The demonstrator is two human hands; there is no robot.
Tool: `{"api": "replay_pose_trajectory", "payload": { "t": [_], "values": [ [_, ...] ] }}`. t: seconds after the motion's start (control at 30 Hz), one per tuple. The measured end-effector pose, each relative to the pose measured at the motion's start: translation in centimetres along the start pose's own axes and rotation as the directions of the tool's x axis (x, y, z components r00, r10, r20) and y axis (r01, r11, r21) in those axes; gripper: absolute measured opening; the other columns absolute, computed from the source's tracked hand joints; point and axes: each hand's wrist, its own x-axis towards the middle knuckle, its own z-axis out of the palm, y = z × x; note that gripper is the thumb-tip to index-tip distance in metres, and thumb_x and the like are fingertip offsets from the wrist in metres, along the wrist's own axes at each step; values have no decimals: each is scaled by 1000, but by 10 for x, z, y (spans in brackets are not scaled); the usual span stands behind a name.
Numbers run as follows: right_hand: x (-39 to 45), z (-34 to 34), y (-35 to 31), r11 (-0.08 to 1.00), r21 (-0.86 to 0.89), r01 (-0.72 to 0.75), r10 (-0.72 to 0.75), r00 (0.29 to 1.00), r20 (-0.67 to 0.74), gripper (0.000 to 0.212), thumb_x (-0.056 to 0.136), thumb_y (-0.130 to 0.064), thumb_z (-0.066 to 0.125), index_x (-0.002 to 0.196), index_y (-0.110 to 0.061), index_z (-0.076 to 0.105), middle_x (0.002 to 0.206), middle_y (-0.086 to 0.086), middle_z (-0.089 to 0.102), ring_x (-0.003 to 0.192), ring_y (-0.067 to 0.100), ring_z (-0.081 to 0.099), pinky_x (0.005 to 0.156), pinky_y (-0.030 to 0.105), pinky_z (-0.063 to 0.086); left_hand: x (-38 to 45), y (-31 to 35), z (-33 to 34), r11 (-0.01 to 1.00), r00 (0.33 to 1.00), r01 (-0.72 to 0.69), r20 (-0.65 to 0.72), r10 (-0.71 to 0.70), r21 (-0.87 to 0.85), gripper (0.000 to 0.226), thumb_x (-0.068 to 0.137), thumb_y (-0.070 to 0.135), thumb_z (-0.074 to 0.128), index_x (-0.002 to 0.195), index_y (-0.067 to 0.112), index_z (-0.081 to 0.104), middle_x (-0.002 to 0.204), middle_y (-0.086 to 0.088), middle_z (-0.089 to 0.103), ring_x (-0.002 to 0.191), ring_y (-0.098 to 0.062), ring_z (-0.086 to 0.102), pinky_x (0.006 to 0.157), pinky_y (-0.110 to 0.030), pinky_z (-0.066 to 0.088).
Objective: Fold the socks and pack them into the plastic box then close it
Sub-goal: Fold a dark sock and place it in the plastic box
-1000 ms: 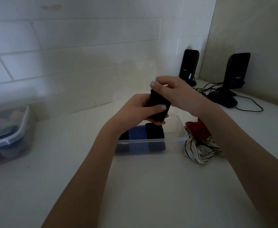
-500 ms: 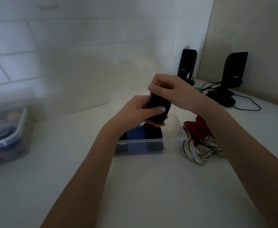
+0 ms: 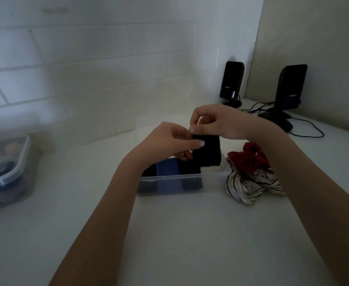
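Left hand (image 3: 169,141) and right hand (image 3: 217,122) both pinching a folded black sock (image 3: 207,150), held above the clear plastic box (image 3: 214,180), 3 folded socks (image 3: 167,167) inside, loose socks (image 3: 250,174) right on the tabletop (image 3: 190,234)

2 bare forearms rise from the lower edge of the frame, no sleeves or jewellery showing. The left hand (image 3: 169,141) and right hand (image 3: 217,120) have short, pale, unpainted nails.

A white counter (image 3: 190,234) runs along the tiled wall into a corner. On it sits a clear box (image 3: 214,180), just beside it on the right a heap of socks (image 3: 250,180), striped and red. A lidded tub (image 3: 6,174) stands far left. Two black speakers (image 3: 231,83) with cables (image 3: 305,133) stand in the corner.
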Motion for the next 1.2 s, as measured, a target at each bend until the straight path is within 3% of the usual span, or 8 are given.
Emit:
{"api": "replay_pose_trajectory", "payload": {
  "t": [0.13, 0.27, 0.57, 0.7, 0.83, 0.93, 1.07, 1.2],
  "values": [
    [-2, 0, 2, 991, -110, -70, 84, 988, 129, 21, 80, -31, 70, 93, -16, 64, 83, 5, 72, 73, 25, 63, 74, 37, 49, 0, -4, 4, 994, 991, 92, 98, -97, 56, 27, 77, 18, 75, 96, 0, 70, 82, -15, 74, 68, -16, 72, 68, -24, 59],
    [-3, -3, -1, 984, -140, -109, 135, 972, 193, 19, 81, -18, 71, 99, -17, 65, 100, 0, 72, 95, 20, 67, 91, 41, 53, 2, -6, 7, 988, 983, 134, 115, -142, 74, 28, 77, 17, 75, 95, -2, 67, 82, -17, 74, 69, -18, 72, 70, -26, 60],
    [0, 7, -9, 896, -420, -145, 227, 962, 152, 13, 77, -15, 74, 84, -21, 65, 81, -12, 64, 82, 14, 62, 73, 26, 48, 5, -11, 11, 979, 981, 137, 117, -155, 150, 28, 77, 22, 76, 96, 5, 65, 82, -10, 74, 66, -12, 71, 67, -21, 58],
    [-2, 15, -15, 838, -521, -159, 263, 956, 132, 14, 76, -15, 74, 83, -20, 64, 85, -8, 65, 87, 16, 60, 79, 29, 47, 4, -11, 8, 969, 979, 109, 142, -143, 222, 23, 75, 15, 77, 94, 8, 66, 82, -8, 75, 65, -10, 70, 66, -19, 58],
    [-1, 25, -19, 768, -619, -163, 306, 943, 131, 22, 76, -16, 74, 96, -15, 65, 101, 1, 67, 93, 20, 60, 77, 28, 45, 5, -11, 10, 928, 990, 30, 119, -80, 371, 19, 72, 13, 78, 80, 18, 62, 71, 3, 69, 52, -2, 63, 53, -12, 51],
    [4, 36, -16, 694, -696, -184, 326, 942, 76, 26, 77, -15, 71, 102, -11, 64, 92, 3, 63, 87, 22, 60, 70, 30, 46, 6, -12, 11, 912, 990, 5, 125, -63, 411, 20, 73, 14, 77, 75, 22, 59, 72, 5, 66, 54, -2, 61, 52, -13, 52],
    [6, 46, -18, 632, -751, -191, 285, 958, -3, 6, 84, -10, 57, 86, -15, 53, 67, -1, 40, 76, 23, 51, 65, 32, 39, 4, -11, 8, 934, 982, 12, 170, -78, 357, 12, 75, 17, 76, 82, 15, 66, 75, 1, 69, 54, 0, 62, 55, -13, 50],
    [5, 47, -19, 623, -749, -225, 320, 947, -18, 15, 82, -12, 59, 70, -14, 50, 65, -1, 44, 61, 18, 49, 59, 30, 40, 4, -12, 8, 903, 984, -26, 170, -52, 429, 13, 72, 23, 77, 82, 22, 69, 75, 11, 67, 58, 3, 59, 57, -10, 46]
  ]
}}
